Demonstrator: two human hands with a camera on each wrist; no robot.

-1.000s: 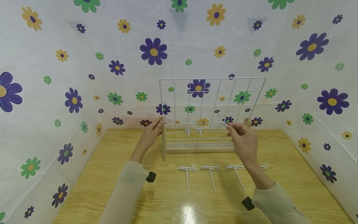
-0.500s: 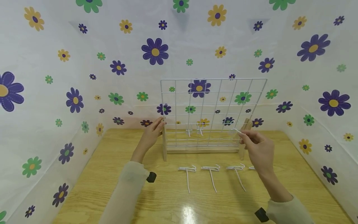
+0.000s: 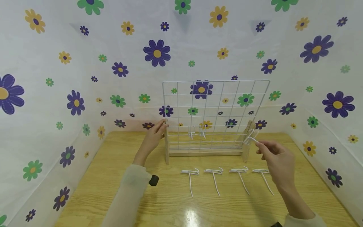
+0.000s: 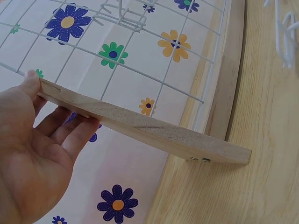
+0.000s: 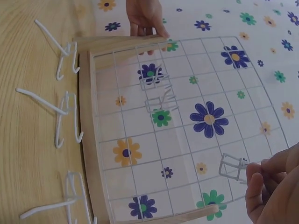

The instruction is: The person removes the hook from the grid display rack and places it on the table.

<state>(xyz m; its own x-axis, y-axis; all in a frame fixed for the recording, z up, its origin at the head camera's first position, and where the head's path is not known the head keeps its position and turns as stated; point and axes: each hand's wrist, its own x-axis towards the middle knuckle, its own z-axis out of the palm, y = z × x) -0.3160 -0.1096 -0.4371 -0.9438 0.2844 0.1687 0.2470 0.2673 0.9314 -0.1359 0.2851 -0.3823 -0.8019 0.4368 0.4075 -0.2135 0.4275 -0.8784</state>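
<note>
My right hand (image 3: 279,160) pinches a white wire display hook (image 3: 251,138) by its prong, near the right end of a white wire grid panel (image 3: 215,81). The right wrist view shows this hook's square back frame (image 5: 231,167) overlapping the grid. At the other side, my left hand (image 3: 153,135) grips the left wooden upright (image 3: 166,146) of the grid's stand. Thumb and fingers lie on opposite faces of that upright (image 4: 140,123) in the left wrist view. Two similar hooks, a left one (image 3: 192,133) and a right one (image 3: 203,133), hang side by side low on the grid.
Several loose white hooks lie in a row on the wooden table (image 3: 113,195) in front of the stand, the leftmost hook (image 3: 190,172) nearest my left sleeve. A wooden base bar (image 3: 204,154) joins the uprights. Flower-printed sheeting (image 3: 136,41) encloses the back and sides.
My right hand has moved right and down with the hook, from mid-grid to the right upright. The rightmost table hook now shows more fully. My left hand stays on its upright.
</note>
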